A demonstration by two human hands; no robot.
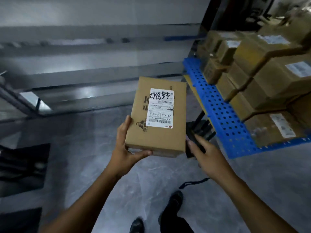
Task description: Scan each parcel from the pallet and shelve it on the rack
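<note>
Head view: left hand (125, 148) grips the brown cardboard parcel (156, 132) at centre; right hand (208, 155), at 4 o'clock, clasps a black handheld scanner (190, 153); blue perforated plastic pallet (223, 118) at 3 o'clock.

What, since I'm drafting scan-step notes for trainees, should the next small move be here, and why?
Probably lift the scanner in the right hand above the parcel and aim it at the barcode on the label. The left hand holds the parcel with its white label facing up, while the scanner sits low beside the parcel's right edge, apparently not pointing at the label yet.
</note>
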